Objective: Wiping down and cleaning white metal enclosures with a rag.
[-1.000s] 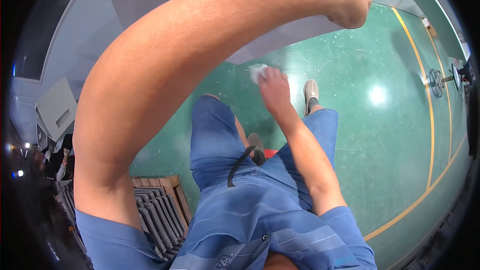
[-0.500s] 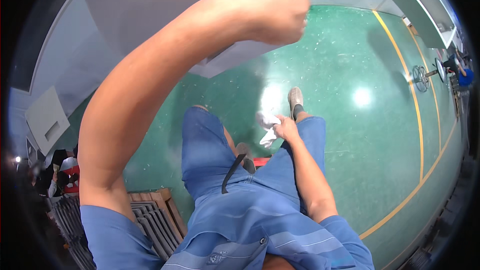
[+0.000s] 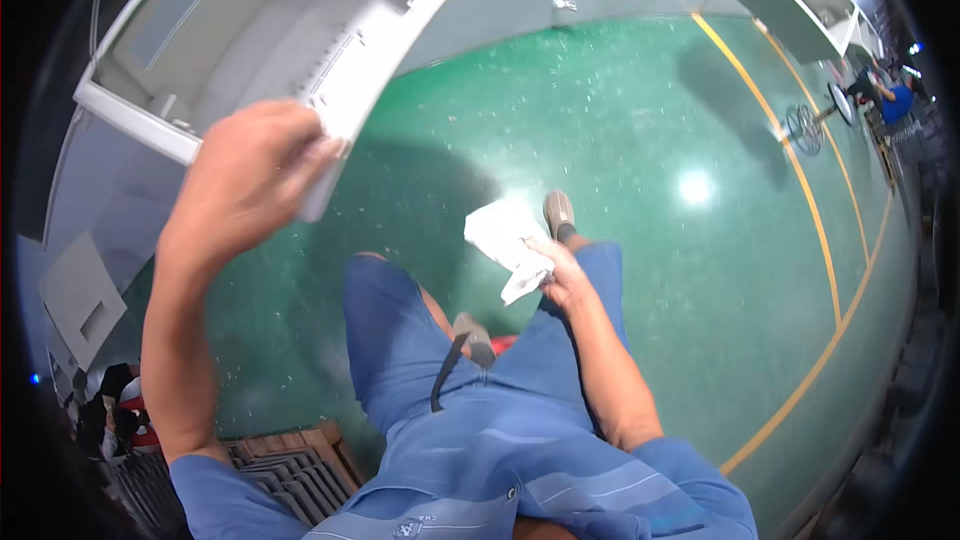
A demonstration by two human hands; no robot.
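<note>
My left hand is raised at the left, fingers curled and a little blurred. It is over the near corner of a pale cabinet, beside a white strip with small dark marks. Whether the fingertips grip that edge or something small is hidden. Low in front of my right thigh, my right hand is closed on a crumpled white cloth, which hangs out to the left of the fingers.
Stacked grey slatted pieces lie at the lower left, below a pale panel with a cutout. Another open cabinet stands at the upper right, near a round-based stool. Beyond it, a person in blue sits.
My left hand has swung from the upper middle down to the left. The pale cabinet's open inside has come into sight. The cloth in my right hand now hangs more spread out.
</note>
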